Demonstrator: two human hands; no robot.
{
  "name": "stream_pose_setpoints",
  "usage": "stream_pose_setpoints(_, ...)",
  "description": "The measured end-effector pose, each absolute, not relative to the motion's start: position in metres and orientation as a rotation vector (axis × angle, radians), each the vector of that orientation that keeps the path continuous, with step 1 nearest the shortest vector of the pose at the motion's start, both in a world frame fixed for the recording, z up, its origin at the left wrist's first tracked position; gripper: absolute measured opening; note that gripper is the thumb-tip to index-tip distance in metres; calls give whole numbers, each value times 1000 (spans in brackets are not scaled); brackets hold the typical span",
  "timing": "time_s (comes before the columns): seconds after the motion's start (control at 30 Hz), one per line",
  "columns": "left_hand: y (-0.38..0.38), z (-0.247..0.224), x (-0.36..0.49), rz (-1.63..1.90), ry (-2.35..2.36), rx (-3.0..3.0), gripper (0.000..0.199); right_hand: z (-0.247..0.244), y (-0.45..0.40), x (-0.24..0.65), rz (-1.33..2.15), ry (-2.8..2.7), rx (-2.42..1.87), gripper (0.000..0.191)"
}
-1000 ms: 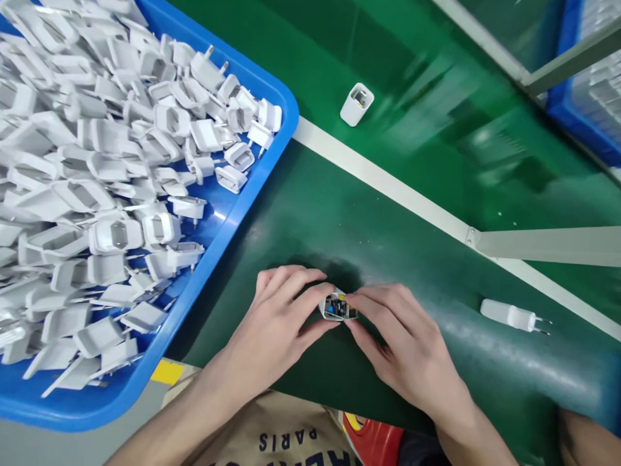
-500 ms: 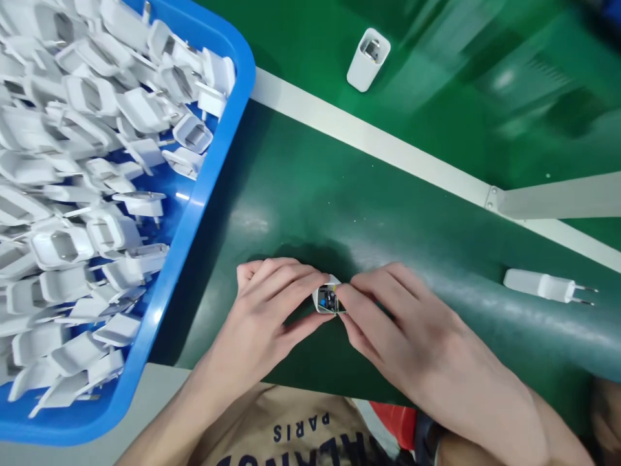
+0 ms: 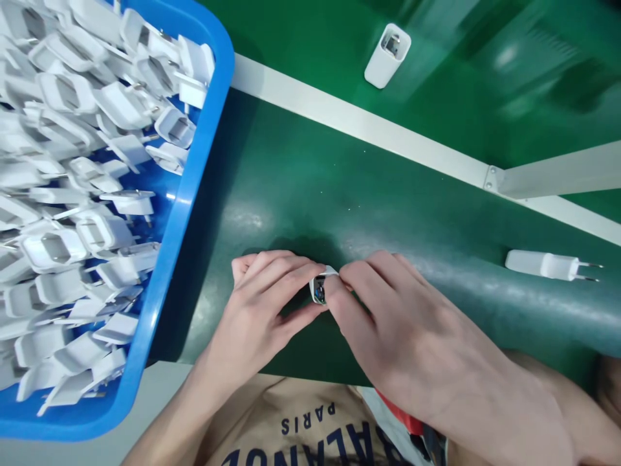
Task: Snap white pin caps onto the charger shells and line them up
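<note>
A white charger casing (image 3: 324, 272) is sitting pinched between the left hand (image 3: 269, 298) and right hand (image 3: 398, 317), its open end showing a dark circuit board (image 3: 319, 288).

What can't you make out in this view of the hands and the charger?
Charger: head view, its inside mostly hidden by the right hand and left hand.
Blue tray: head view, cut off by the left and top edges.
Shirt lettering: head view, cut off by the bottom edge.
Green surface: head view, blurred at top right.
</note>
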State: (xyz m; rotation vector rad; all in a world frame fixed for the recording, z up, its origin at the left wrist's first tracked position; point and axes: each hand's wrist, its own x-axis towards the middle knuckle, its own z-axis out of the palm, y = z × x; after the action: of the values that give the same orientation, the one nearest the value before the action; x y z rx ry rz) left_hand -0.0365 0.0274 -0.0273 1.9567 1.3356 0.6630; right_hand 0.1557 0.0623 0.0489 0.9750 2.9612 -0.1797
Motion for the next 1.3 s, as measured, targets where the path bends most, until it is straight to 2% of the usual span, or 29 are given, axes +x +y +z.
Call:
stream_pose_setpoints(0.23, 28, -26, -36, 686, 1311, 1950, 17, 47, 53, 150, -105, 2962, 992, 30)
stream_pose_setpoints(0.5, 27, -30, -34, 695, 1336, 1982, 23, 44, 88, 178, -779, 2851, 895, 16)
stream_pose_setpoints(0.67, 26, -31, -34, 717, 1352, 1950, 21, 39, 108, 184, -984, 2838, 806, 11)
stream_pose_setpoints(0.87, 28, -30, -42, 665, 1303, 1813, 26, 34, 125, 181, -1212, 2746, 737, 15)
stream_pose_setpoints(1.1, 23, -17, -45, 714, 1296, 1796, 29, 44, 121, 178, -1151, 2761, 728, 13)
stream_pose_setpoints(1.3, 18, -4, -42, 746, 1291, 1747, 27, 51, 117, 183, -1259, 2783, 765, 15)
